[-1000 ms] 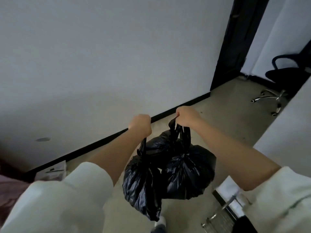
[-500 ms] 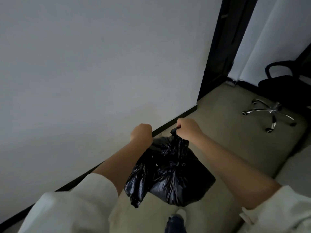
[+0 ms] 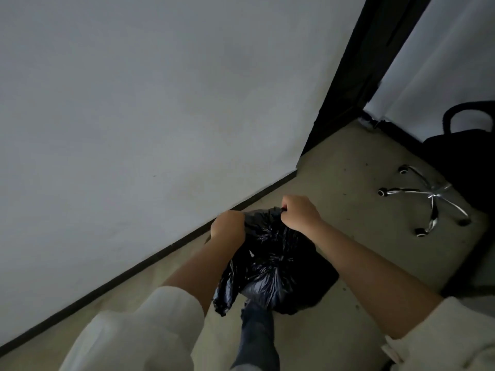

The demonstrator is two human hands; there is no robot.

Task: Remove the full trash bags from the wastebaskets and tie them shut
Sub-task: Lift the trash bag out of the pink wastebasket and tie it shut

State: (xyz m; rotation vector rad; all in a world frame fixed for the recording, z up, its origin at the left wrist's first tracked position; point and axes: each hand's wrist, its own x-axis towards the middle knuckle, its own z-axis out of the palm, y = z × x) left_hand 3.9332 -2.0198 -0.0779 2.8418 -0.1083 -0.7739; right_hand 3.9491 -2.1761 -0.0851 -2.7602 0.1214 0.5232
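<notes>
Black plastic trash bags (image 3: 273, 263) hang bunched at frame centre above the floor (image 3: 348, 183). Left hand (image 3: 227, 227) grips their top at 9 o'clock; right hand (image 3: 298, 214) grips at 1 o'clock.

The fingers of the left hand (image 3: 228, 226) and right hand (image 3: 300, 213) curl out of sight into the black bags (image 3: 270, 266). Below them, a trouser leg (image 3: 257, 336) hides the bags' underside. The office chair (image 3: 466, 156), right of the right hand, is cut off by the frame's edge.
</notes>
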